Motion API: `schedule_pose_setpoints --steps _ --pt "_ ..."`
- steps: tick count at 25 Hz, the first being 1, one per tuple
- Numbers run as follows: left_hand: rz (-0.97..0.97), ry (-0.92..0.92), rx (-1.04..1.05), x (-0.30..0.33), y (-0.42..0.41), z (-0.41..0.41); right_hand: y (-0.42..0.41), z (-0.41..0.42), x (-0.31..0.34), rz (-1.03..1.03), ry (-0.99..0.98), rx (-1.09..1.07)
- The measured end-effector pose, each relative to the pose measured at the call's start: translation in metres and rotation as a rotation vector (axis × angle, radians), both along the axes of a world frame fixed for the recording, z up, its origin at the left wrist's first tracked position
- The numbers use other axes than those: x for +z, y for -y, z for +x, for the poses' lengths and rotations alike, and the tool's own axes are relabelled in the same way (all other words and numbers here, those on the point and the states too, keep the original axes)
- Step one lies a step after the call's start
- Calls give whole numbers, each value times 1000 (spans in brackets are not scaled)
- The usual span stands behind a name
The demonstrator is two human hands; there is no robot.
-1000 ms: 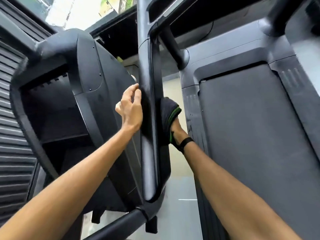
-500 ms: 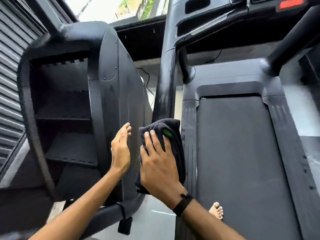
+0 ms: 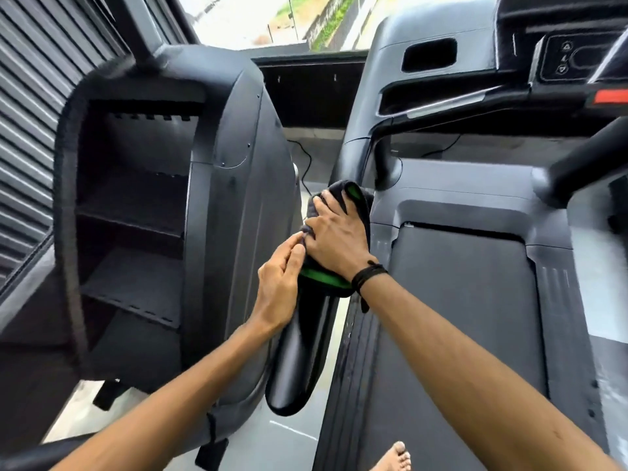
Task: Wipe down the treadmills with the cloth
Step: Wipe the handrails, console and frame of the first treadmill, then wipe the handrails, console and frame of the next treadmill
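Observation:
A dark cloth with a green edge [image 3: 360, 202] is draped over the left handrail [image 3: 299, 362] of the black treadmill [image 3: 458, 300]. My right hand [image 3: 336, 239] lies on top of the cloth, fingers spread and curled over it, a black band on the wrist. My left hand [image 3: 282, 283] comes in from the left and pinches a fold of the cloth at its left edge, right beside my right thumb. The rail's upper part is hidden under the cloth and hands.
A tall black stair-climbing machine [image 3: 163, 205] stands close on the left, its side panel nearly touching the rail. The treadmill console [image 3: 509, 69] and a right handrail [image 3: 584, 161] are above. A bare foot [image 3: 394, 457] stands by the belt. A shutter wall [image 3: 30, 107] is far left.
The view has tilted up. My left hand moved right from the neighbouring machine's panel and took a pinch of the cloth. My right hand with the cloth slid up along the handrail.

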State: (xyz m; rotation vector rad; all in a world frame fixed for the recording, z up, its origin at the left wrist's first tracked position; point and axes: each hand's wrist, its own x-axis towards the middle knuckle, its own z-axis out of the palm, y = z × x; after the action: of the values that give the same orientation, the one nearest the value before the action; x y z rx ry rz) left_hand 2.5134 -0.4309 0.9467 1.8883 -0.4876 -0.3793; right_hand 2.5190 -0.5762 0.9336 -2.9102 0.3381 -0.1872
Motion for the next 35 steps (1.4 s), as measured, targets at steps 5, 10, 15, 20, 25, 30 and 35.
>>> schedule_pose_setpoints --steps 5,10,15,20,25,30,35 --pt "-4 55 -24 8 29 16 42 29 1 100 37 -22" --pt "-6 36 20 16 52 39 69 59 -4 167 84 -132" --pt "68 18 99 11 85 77 95 82 -4 180 116 -176" --pt "390 -128 185 25 115 111 100 85 -2 210 118 -160" --pt "541 -182 61 48 131 107 109 53 2 290 87 -84" --pt "582 188 -195 65 176 81 147 -15 10 548 19 -369" --pt "661 342 -578 66 233 35 203 -102 38 573 -158 -206"
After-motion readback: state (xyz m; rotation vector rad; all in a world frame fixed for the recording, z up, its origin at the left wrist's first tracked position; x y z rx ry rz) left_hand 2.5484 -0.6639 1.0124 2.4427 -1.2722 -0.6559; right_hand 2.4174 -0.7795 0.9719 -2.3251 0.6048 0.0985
